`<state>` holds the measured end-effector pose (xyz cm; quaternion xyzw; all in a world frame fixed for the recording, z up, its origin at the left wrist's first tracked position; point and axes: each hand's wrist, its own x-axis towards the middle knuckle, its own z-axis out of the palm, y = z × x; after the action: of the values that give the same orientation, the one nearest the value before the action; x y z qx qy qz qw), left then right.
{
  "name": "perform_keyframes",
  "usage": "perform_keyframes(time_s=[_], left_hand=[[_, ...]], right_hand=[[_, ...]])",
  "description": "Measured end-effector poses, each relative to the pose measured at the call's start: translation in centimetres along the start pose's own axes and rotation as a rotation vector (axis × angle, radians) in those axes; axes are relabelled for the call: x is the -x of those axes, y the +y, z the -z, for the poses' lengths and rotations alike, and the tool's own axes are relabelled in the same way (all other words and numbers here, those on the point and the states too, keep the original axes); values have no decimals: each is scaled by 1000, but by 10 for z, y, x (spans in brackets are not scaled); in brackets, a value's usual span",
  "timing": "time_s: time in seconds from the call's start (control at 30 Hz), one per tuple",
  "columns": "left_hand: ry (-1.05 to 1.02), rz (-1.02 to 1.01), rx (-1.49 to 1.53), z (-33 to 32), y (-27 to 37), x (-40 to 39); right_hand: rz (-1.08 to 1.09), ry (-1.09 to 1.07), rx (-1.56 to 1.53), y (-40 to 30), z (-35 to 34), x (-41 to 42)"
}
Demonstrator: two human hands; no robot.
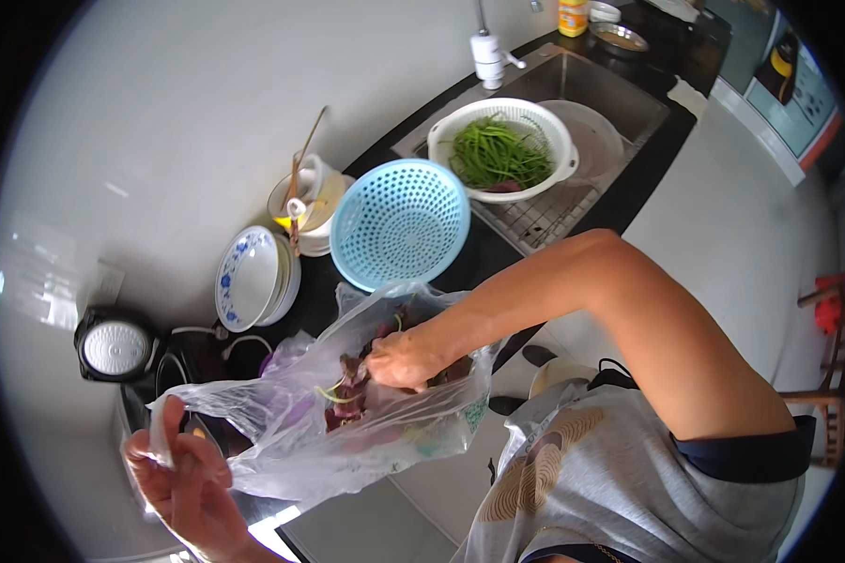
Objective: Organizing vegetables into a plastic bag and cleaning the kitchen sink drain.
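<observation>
A thin, clear plastic bag (394,450) is spread open in front of me, over the counter's front edge. My left hand (190,468) holds it up by a handle, which loops around the raised fingers. Inside the bag are dark red leafy vegetables (347,394) with pale green stems. My right hand (405,359) reaches into the bag and touches these leaves. Its fingers are curled, with the tips hidden, so a grip cannot be made out. Just behind the bag stands a light blue plastic colander (412,229) with nothing in it.
A white colander (458,116) of green leafy stems (496,151) sits over the steel sink (591,77), beside a translucent basin (595,151). Stacked bowls (246,278), a plastic jug (324,183) and a black appliance (116,348) line the wall. The white faucet (487,60) rises behind the sink.
</observation>
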<state>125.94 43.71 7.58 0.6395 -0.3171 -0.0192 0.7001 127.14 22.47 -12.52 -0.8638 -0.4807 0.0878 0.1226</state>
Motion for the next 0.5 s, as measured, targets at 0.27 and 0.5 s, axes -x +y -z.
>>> perform_keyframes(time_s=[0.27, 0.5], left_hand=[[-87, -1, -94, -20, 6, -33], [69, 18, -178, -32, 11, -47]], right_hand=[[-228, 499, -156, -33, 40, 60], [-957, 300, -179, 95, 62, 253]])
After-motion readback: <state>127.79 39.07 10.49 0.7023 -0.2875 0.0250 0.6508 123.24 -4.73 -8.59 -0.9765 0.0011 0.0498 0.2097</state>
